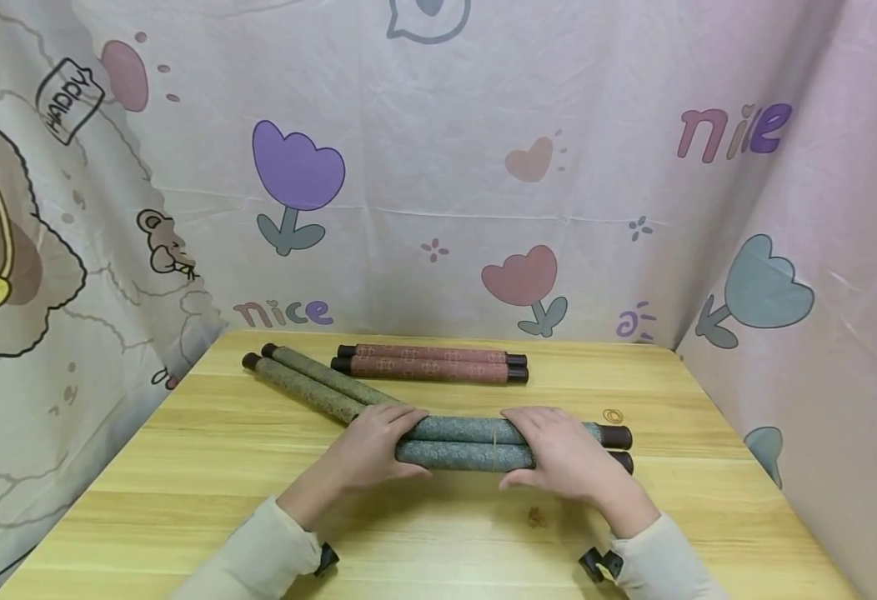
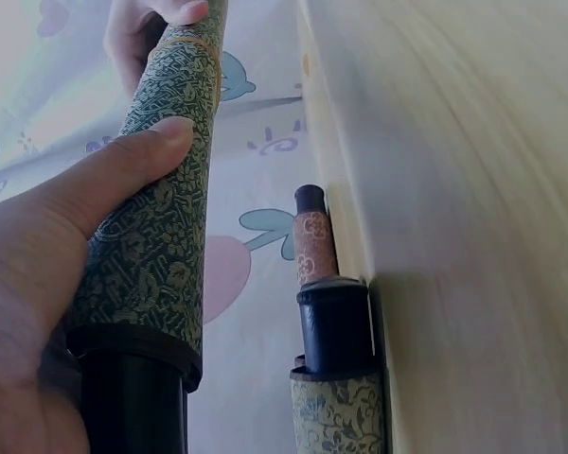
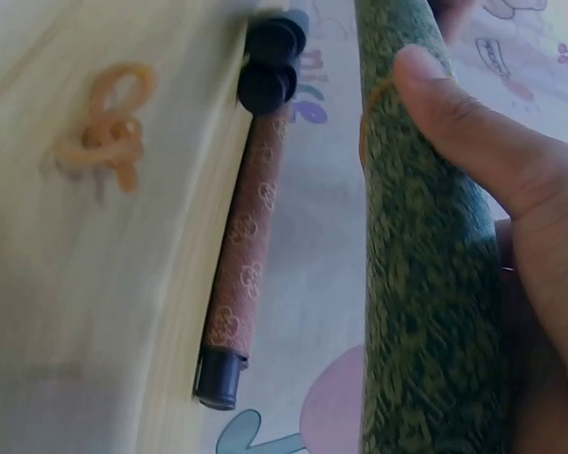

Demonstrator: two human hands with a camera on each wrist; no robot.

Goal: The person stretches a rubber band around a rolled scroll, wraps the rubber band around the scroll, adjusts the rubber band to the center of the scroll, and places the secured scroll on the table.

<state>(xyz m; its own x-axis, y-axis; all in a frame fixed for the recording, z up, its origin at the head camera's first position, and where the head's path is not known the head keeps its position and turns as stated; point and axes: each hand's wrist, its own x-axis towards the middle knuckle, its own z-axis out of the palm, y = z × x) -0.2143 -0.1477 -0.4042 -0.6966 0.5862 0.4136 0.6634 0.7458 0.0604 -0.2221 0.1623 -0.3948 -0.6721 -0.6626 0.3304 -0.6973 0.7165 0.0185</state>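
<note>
A blue-green patterned scroll [image 1: 457, 442], two rolls lying side by side with dark end knobs, is held level over the table by both hands. A thin rubber band [image 1: 494, 446] circles it near the middle. My left hand [image 1: 371, 446] grips the left part, its thumb [image 2: 151, 151] lying along the near roll. Towards the other end, my right hand [image 1: 566, 454] grips the scroll, with its thumb [image 3: 454, 104] at the band. Behind my left hand lies an olive-green scroll [image 1: 311, 387], set diagonally, its near end hidden by that hand.
A red patterned scroll [image 1: 431, 364] lies across the back of the wooden table [image 1: 183, 467]. One loose rubber band [image 1: 613, 415] is at the right; more tangled rubber band [image 1: 536, 517] lies in front of my right hand. Printed cloth [image 1: 423, 167] hangs behind and at both sides.
</note>
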